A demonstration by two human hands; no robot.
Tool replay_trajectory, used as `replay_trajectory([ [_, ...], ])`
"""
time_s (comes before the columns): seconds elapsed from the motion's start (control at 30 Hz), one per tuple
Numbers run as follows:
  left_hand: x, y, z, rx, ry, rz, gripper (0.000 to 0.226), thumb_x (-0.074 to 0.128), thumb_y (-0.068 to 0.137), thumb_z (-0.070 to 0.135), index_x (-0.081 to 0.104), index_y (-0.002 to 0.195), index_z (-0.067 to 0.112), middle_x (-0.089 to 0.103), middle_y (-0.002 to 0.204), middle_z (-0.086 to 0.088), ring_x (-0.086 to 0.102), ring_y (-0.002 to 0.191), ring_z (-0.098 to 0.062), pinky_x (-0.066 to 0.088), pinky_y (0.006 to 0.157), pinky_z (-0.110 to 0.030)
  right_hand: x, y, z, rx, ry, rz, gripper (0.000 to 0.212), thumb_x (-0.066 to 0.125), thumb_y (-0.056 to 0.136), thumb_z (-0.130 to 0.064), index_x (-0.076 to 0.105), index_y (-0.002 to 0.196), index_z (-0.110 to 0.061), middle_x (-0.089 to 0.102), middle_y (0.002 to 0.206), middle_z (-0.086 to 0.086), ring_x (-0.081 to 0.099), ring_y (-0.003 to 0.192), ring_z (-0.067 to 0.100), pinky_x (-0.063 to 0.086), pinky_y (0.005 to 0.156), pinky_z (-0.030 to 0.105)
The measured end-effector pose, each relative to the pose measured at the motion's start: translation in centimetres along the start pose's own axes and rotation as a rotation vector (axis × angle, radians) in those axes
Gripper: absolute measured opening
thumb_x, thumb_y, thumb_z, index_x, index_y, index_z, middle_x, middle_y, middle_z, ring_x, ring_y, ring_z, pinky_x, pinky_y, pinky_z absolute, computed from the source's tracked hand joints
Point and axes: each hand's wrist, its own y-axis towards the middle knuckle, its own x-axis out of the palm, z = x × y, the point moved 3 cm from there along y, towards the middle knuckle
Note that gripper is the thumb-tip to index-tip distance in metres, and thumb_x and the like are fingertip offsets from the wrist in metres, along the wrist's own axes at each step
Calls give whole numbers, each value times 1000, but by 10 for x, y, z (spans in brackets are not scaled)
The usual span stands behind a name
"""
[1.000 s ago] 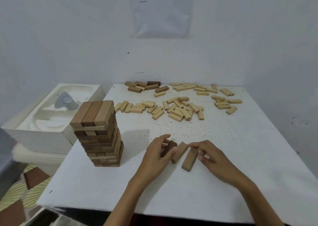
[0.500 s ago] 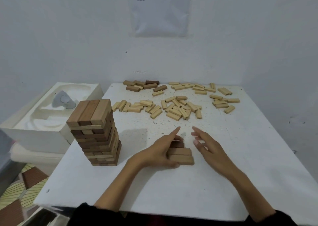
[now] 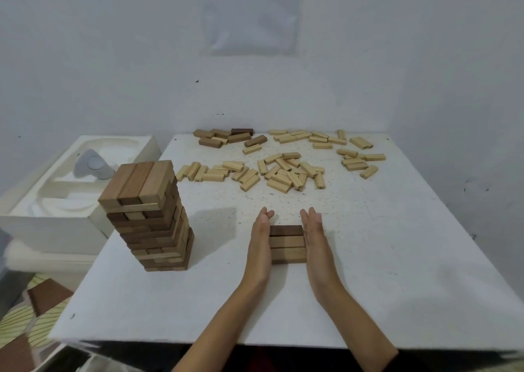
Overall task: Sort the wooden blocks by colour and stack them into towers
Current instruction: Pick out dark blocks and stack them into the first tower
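Three brown blocks [image 3: 287, 244] lie side by side as a flat row on the white table [image 3: 397, 272], the far one darkest. My left hand [image 3: 260, 241] presses flat against the row's left ends, and my right hand [image 3: 313, 238] presses flat against its right ends, fingers straight. A tall tower of brown blocks [image 3: 149, 215] stands to the left. Several pale loose blocks [image 3: 280, 170] lie scattered across the far half of the table. A few darker loose blocks [image 3: 229, 138] lie at the far edge near the wall.
A white moulded foam box [image 3: 56, 201] with a grey object [image 3: 93, 167] in it sits left of the table, close to the tower. Walls close off the far and right sides. A sheet of paper [image 3: 249, 14] hangs on the far wall.
The three brown blocks went from loose and angled to a squared row. My hands moved from pushing the blocks together to pressing flat on both ends of the row.
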Motion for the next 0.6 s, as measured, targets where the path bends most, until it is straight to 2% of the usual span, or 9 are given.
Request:
replay_trajectory([
  [0.03,-1,2,-3,17,14,8,50,22,99,46,32,144,28,45,138,15,37,127,2,23,101,-18,0,2,2,15,32,25,51,23,93,-53,25,142,-37,37,141,-22,34,122,-11,22,106,16],
  [0.1,0,-1,0,33,23,-5,53,24,96,50,31,144,28,44,141,13,36,129,0,24,102,-19,1,1,1,22,28,26,53,25,96,-51,20,146,-35,31,147,-17,29,129,-4,18,112,25],
  [0.17,-7,0,0,45,31,-32,56,31,94,56,31,143,29,40,145,10,35,131,-1,25,104,-15,-5,1,-6,4,-33,4,49,34,97,-44,26,144,-35,32,147,-16,30,130,-2,21,111,25],
  [0.2,-16,2,3,69,87,-42,56,36,94,56,33,142,29,39,145,12,35,129,1,26,102,-9,-11,2,-11,-19,-104,-11,48,41,95,-41,31,142,-34,34,144,-16,31,129,-2,23,106,23],
  [0.27,-35,6,7,135,239,-119,58,51,89,55,37,141,32,41,141,19,36,126,5,28,95,-3,-26,4,-25,-133,-369,-37,50,55,88,-41,40,135,-38,37,139,-16,28,127,-1,22,100,21],
  [0.37,-57,12,8,212,586,-324,89,67,64,68,31,140,42,39,140,24,30,130,7,27,104,-17,-48,10,-30,-216,-800,-225,73,71,67,-51,34,130,-50,24,141,-17,11,128,-4,16,106,25],
  [0.47,-60,17,1,252,804,-391,108,68,52,72,22,145,39,26,145,18,16,134,2,19,110,-24,-57,16,-18,-180,-1009,-390,98,79,58,-56,20,136,-51,11,145,-18,-1,130,-6,9,113,34],
  [0.53,-56,21,-1,302,911,-389,112,64,50,77,24,146,35,24,146,16,12,134,2,15,113,-29,-57,22,-14,-221,-1075,-396,102,79,56,-61,22,139,-48,10,147,-16,-3,134,-1,6,115,37],
  [0.6,-54,26,0,339,948,-387,104,61,51,78,35,141,34,28,142,16,14,133,0,15,113,-31,-55,27,-13,-245,-1086,-389,97,74,53,-66,31,137,-45,13,147,-15,-1,134,1,6,115,38],
])
